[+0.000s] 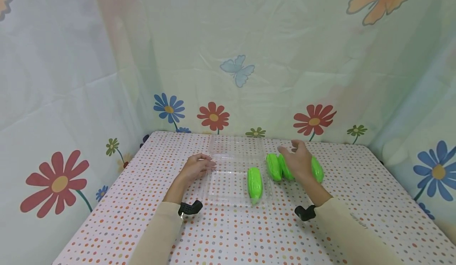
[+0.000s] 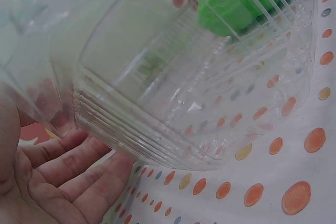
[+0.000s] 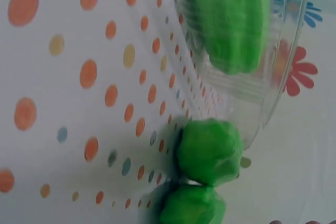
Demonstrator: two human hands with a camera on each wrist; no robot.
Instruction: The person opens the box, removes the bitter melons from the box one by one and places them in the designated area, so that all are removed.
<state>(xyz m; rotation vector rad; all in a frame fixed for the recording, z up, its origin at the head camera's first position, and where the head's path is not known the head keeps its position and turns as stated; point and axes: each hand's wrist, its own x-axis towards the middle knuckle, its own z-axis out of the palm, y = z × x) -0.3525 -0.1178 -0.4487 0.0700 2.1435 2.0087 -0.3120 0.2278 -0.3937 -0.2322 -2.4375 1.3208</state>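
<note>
A clear plastic clamshell box lies with its lid folded back behind it. Inside, on the right, is one bright green vegetable, long and bumpy like a bitter melon. My left hand is at the box's left side, its fingers extended against the ridged wall. To the right of the box lie two more green vegetables, side by side, and another is further right. My right hand hovers over this group with thumb and fingers apart, holding nothing.
A white, dotted cover lies over the table. Behind it hangs a flower-and-butterfly curtain, with more curtain at both sides. A black strap device sits on each wrist.
</note>
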